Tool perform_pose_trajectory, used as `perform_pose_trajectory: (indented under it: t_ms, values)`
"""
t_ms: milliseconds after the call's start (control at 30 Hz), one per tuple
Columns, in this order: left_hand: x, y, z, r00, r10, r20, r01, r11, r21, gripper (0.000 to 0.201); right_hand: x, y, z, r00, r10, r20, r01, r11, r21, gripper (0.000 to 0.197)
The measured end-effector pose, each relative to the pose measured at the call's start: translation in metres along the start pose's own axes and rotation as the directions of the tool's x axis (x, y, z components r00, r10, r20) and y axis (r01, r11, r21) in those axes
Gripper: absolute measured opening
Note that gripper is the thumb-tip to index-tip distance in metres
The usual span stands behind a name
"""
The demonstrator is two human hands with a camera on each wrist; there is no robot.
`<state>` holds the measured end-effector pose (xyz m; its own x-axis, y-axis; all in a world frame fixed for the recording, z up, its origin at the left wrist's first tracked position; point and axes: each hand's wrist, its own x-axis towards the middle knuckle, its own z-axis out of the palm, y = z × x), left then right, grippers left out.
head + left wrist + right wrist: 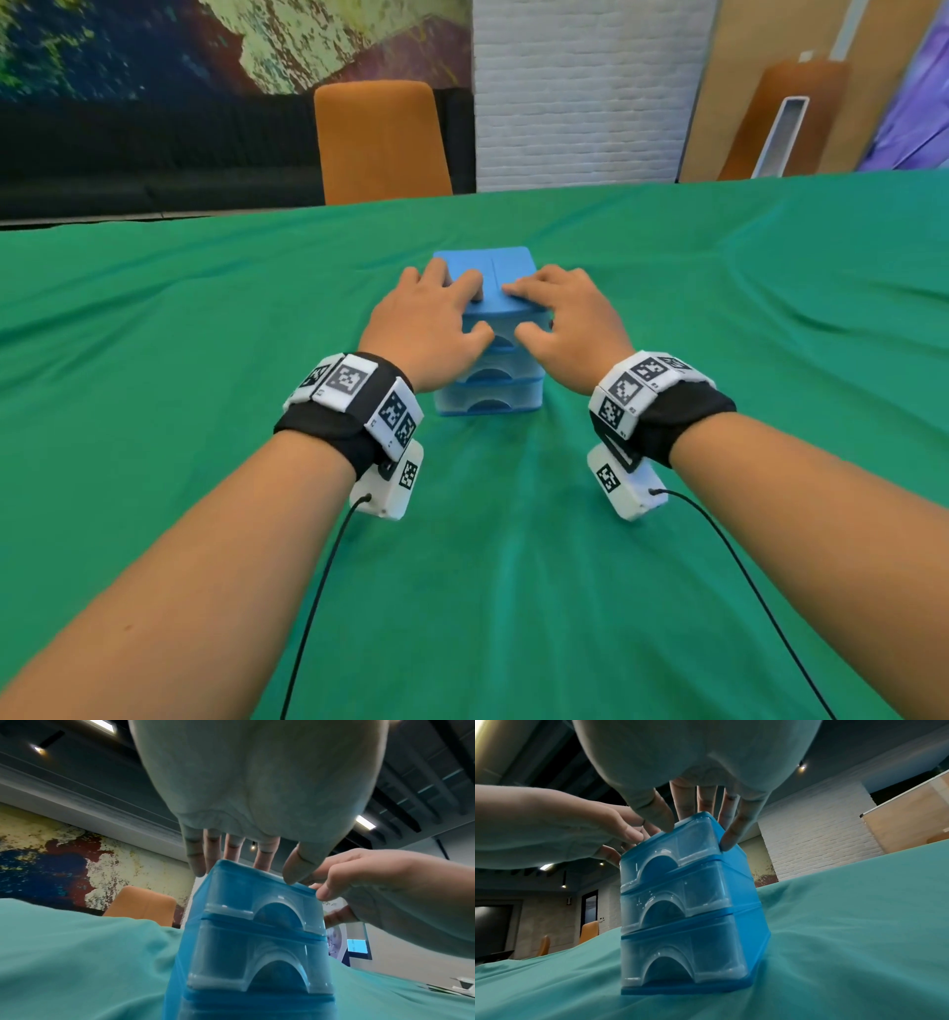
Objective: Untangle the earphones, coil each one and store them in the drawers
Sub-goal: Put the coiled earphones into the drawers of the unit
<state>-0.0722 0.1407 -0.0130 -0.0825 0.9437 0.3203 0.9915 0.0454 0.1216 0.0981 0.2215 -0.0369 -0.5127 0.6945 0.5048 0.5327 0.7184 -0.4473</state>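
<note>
A small blue drawer unit [488, 398] with three translucent drawers, all pushed in, stands upright on the green cloth. My left hand [429, 318] rests on the left half of its top, fingers spread flat and thumb at the top drawer's front. My right hand [565, 318] lies on the right half the same way. In the left wrist view the left hand [257, 791] hangs over the drawer unit [257, 943], and the right hand [372, 882] touches its top edge. The right wrist view shows the drawer unit [685, 902] under the right hand [693, 750], with the little finger down its side. No earphones are in view.
The green cloth [205, 360] covers the whole table, with creases around the unit. An orange chair [380, 144] stands behind the far edge. Black cables [313, 606] trail from the wrist cameras toward me.
</note>
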Motion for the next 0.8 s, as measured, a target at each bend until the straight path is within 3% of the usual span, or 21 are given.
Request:
perform_pose_trajectory:
  t_ms: [333, 500, 667, 733, 800]
  values:
    - [0.015, -0.005, -0.01, 0.998, 0.06, 0.033, -0.061, 0.997, 0.041, 0.029, 0.017, 0.014, 0.009, 0.987, -0.03, -0.159, 0.056, 0.986, 0.157, 0.04]
    - [0.019, -0.009, -0.023, 0.988, 0.072, 0.136, -0.075, 0.997, 0.013, 0.032, 0.02, 0.01, 0.006, 0.991, 0.004, -0.137, 0.022, 0.981, 0.193, 0.034]
    - [0.027, -0.006, -0.044, 0.943, 0.043, 0.33, -0.059, 0.998, 0.039, 0.033, 0.024, -0.003, -0.011, 0.995, 0.074, 0.059, -0.082, 0.986, 0.144, 0.041]
    - [0.038, -0.006, -0.058, 0.904, 0.036, 0.425, -0.058, 0.998, 0.039, 0.034, 0.034, -0.01, -0.023, 0.979, 0.101, 0.179, -0.114, 0.991, 0.063, 0.043]
    - [0.048, -0.007, -0.073, 0.837, 0.017, 0.547, -0.019, 1.0, -0.002, 0.035, 0.045, -0.017, -0.038, 0.938, 0.148, 0.315, -0.157, 0.988, 0.005, 0.043]
